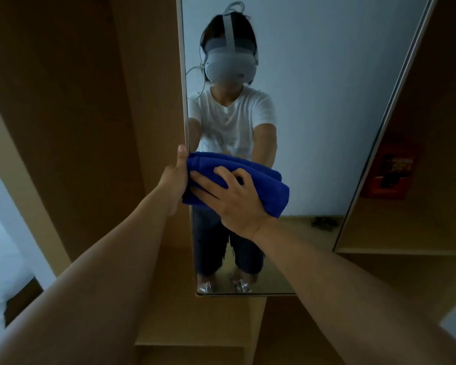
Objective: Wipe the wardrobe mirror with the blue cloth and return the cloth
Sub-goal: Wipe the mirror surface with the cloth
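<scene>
wooden wardrobe [90, 101] panels frame the tall mirror [327, 101] ahead of both hands. the folded blue cloth [271, 191] sits against the glass near its left edge, right hand [234, 198] spread flat over it, left hand [175, 177] gripping its left end, thumb up.

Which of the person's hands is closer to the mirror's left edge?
Left. The left hand grips the blue cloth right at the mirror's left edge; the right hand presses the cloth further in over the glass.
</scene>
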### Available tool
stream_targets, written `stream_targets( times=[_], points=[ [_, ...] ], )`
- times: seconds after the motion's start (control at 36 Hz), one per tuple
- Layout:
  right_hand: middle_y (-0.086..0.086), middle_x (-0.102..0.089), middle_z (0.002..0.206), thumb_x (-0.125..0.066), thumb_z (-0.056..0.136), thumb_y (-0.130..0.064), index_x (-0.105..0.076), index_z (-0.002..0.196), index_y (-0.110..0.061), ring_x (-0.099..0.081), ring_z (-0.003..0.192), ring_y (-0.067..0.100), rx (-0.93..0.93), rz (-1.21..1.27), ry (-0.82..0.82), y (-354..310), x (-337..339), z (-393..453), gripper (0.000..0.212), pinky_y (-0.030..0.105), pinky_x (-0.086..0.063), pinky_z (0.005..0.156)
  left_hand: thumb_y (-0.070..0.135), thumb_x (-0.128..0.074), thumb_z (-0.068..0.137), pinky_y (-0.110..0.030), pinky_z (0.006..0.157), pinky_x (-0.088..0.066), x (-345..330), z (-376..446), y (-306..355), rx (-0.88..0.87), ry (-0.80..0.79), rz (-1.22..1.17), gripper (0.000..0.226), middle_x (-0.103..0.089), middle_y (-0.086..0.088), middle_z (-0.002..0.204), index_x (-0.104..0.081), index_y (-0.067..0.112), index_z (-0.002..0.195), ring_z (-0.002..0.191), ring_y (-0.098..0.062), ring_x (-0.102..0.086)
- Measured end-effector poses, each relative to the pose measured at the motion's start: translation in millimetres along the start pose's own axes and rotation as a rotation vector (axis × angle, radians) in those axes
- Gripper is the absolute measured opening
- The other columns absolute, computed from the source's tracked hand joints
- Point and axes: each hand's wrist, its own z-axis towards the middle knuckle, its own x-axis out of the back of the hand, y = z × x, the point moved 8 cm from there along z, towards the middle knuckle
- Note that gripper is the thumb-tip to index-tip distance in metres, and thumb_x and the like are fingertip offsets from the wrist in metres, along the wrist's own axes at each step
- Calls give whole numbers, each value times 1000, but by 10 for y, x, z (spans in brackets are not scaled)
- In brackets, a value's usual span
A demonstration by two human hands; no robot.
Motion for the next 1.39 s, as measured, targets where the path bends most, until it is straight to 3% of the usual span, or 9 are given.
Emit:
stream_targets(
  times=[0.22,0.33,0.64,0.78,1.0,1.14,1.28,1.33,1.39],
  points=[
    [-10,-47,144,-33,90,-13,-60,127,-29,-54,118,25,180,-22,-131,-361,-294,-409,49,40,-47,87,74,-16,85,-32,74,-44,8,55,1,-25,59,20,88,-59,-5,86,-56,5,123,75,-18,-54],
    [-12,-49,141,-58,85,-22,-63,123,-34,-56,117,20,273,-13,-184,-465,-356,-467,40,38,-49,87,74,-18,85,-31,70,-42,7,74,2,-45,45,-8,88,-56,-2,73,-58,3,119,68,-16,-51],
    [-9,-47,143,-46,85,-20,-59,126,-32,-47,119,26,130,-63,58,152,217,179,44,42,-43,90,69,-26,89,-43,98,-44,-20,-5,32,44,-27,-130,66,-56,-7,108,-52,15,117,103,-24,-54],
    [-7,-48,143,-40,85,-19,-57,130,-29,-36,118,27,22,8,93,-41,6,-21,49,40,-34,89,80,-22,80,-45,100,-44,-65,-5,-54,7,-126,-135,87,-63,-9,117,-56,14,125,107,-25,-59],
    [-9,-52,139,-32,92,-14,-62,125,-28,-52,113,25,135,-42,12,-418,-442,-406,47,38,-42,84,81,-14,79,-43,110,-32,-135,159,-296,-19,-120,-56,101,-42,-21,142,-35,4,141,130,-35,-41],
    [-8,-52,139,-38,93,-14,-62,124,-28,-51,113,24,166,-32,-12,-560,-629,-529,42,37,-41,82,75,-17,84,-35,105,-36,-208,297,-616,3,-144,-51,84,-57,-3,124,-57,14,126,111,-18,-50],
    [-12,-53,138,-38,91,-13,-66,118,-33,-59,110,17,237,-9,-119,-843,-928,-813,43,33,-47,80,65,-15,92,-28,66,-36,-196,381,-620,-72,-101,-61,72,-48,5,59,-58,12,70,59,-13,-42],
    [-13,-52,138,-45,88,-16,-66,118,-34,-58,111,15,289,0,-180,-1027,-1106,-1005,40,32,-48,82,67,-15,90,-29,69,-40,-190,412,-653,-73,-79,-47,68,-53,-2,70,-60,20,74,68,-16,-49],
    [-14,-53,137,-59,83,-24,-65,119,-33,-58,112,13,329,20,-251,-1202,-1264,-1176,38,31,-49,83,70,-15,88,-38,94,-44,-187,433,-723,-54,-35,-43,74,-63,-13,107,-64,19,107,102,-26,-57]
  ],
)
